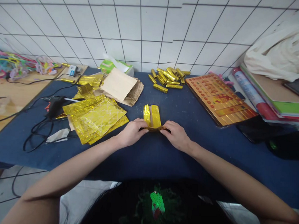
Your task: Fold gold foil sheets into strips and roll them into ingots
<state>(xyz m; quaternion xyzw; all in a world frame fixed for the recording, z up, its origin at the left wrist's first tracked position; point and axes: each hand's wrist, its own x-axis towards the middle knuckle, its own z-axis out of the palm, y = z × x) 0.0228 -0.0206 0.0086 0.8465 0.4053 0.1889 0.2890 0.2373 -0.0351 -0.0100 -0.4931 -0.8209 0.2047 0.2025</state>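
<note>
A: With the folded gold paper [156, 116] as the clock's centre, on the blue cloth [175, 109], what surrounds us?

B: At ten, we see tangled fuzzy stems [21, 65]. Towards nine, a black cord [27, 151] loops beside the glue gun [54, 106], and loose gold sheets [102, 118] crowd the space nearer in. A brown paper stack [119, 84] lies between ten and eleven.

A: And our hands?

B: Our left hand [131, 133], at eight, pinches the paper's near left corner; our right hand [176, 135], at four, pinches the near right one. Gold rolls [169, 77] are heaped at one. A printed gold pack [220, 99] lies between two and three, and a white cloth bundle [276, 52] at two.

A: What can't we make out?

B: The left edge cuts off the stems, the glue gun's tip is unclear, our grip covers the paper's near corners, and we can't identify the black object [288, 144] at three.
</note>
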